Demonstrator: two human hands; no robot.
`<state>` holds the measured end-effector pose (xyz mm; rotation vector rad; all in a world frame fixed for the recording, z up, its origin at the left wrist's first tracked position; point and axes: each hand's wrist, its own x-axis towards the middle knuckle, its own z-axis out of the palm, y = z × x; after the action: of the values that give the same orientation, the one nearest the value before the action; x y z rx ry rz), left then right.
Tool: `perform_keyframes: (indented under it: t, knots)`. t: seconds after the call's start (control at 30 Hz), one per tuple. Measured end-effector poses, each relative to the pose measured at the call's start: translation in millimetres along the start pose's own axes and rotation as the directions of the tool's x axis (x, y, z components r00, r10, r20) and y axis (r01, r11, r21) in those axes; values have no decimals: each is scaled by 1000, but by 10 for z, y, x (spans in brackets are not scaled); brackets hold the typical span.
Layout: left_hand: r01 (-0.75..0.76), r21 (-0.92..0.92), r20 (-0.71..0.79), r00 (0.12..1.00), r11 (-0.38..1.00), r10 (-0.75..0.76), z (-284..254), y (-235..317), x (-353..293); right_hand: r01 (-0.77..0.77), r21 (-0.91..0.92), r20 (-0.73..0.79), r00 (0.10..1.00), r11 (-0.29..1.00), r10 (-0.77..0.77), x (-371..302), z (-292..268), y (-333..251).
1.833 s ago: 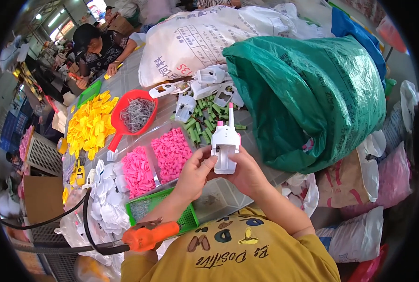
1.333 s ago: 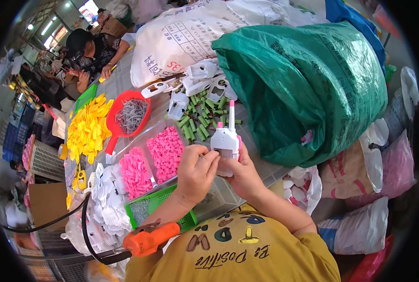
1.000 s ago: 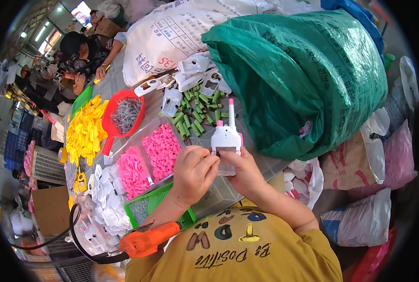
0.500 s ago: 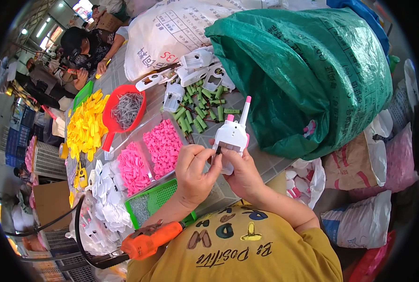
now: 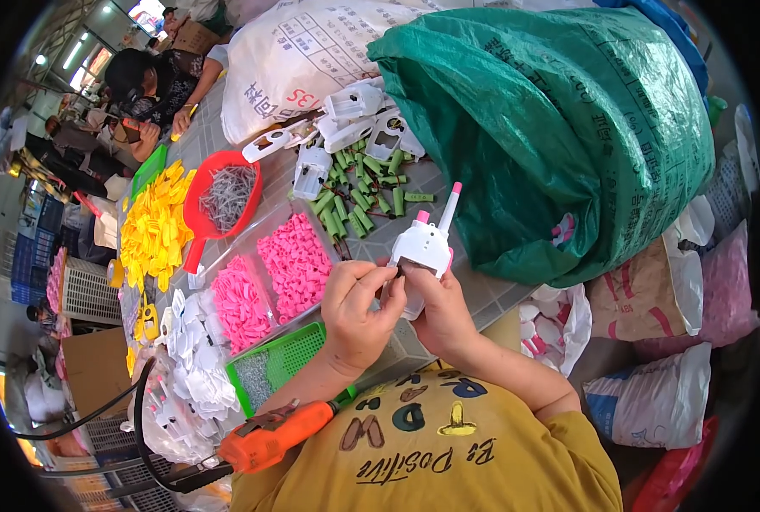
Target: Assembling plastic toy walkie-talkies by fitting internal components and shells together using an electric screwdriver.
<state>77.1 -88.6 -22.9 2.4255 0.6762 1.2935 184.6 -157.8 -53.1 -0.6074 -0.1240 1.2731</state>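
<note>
A white plastic toy walkie-talkie (image 5: 426, 242) with a pink-tipped antenna is held upright over the table edge. My right hand (image 5: 445, 317) wraps its lower end, thumb across the dark opening in its body. At the left side of that opening, my left hand (image 5: 359, 305) is closed in a pinch; a small dark part shows by the fingertips, too small to name. Beyond the toy lie several green-wrapped battery packs (image 5: 356, 201) and white toy casings (image 5: 353, 101). Pink plastic parts (image 5: 296, 266) fill a clear tray to the left.
A large green woven sack (image 5: 559, 136) gapes at the right. Far left are a red pan of screws (image 5: 228, 198) and yellow parts (image 5: 155, 224). A green basket (image 5: 299, 350) and an orange power screwdriver (image 5: 278, 437) sit near my left forearm. Another person (image 5: 154, 85) works across the table.
The toy has tilted slightly and shifted a little to the right. My left fingertips have turned slightly at its opening, and the dark part shows less now.
</note>
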Motion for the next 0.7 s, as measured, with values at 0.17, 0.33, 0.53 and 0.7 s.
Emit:
perform_keyframes:
  t: [0.17, 0.33, 0.53, 0.7]
  knots:
    - [90, -62, -5, 996, 994, -91, -56, -14, -39, -18, 17, 8, 1000, 1000, 18, 35, 3, 71]
    - [48, -2, 83, 995, 999, -48, -147, -52, -47, 36, -15, -49, 998, 999, -37, 25, -11, -31]
    - [17, 313, -129, 991, 950, 24, -752, -487, -53, 12, -119, -146, 989, 993, -30, 45, -185, -175]
    - [655, 36, -372, 710, 755, -598, -1481, -1109, -56, 4, -164, -153, 988, 986, -29, 16, -370, -234]
